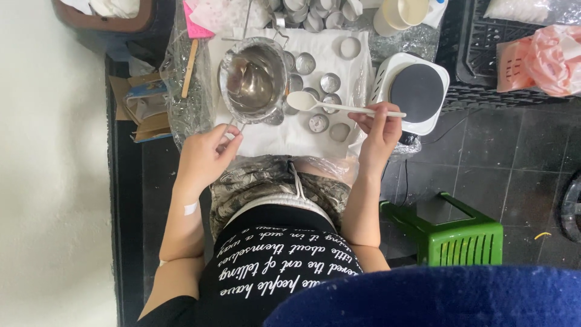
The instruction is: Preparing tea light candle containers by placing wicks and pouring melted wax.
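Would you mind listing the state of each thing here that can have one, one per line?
Left hand: closed on the pot's handle.
Right hand: pinching the spoon's handle.
White spoon: held level, bowl beside the pot.
Metal pot: upright, clear liquid inside.
Small round metal cups: upright on white paper, contents unclear.
Hot plate: nothing on it; on or off cannot be told.
Green stool: upright, unoccupied.

pot handle (233, 127): partly hidden under left hand (209, 151) | top-edge tins (315, 15): cut off
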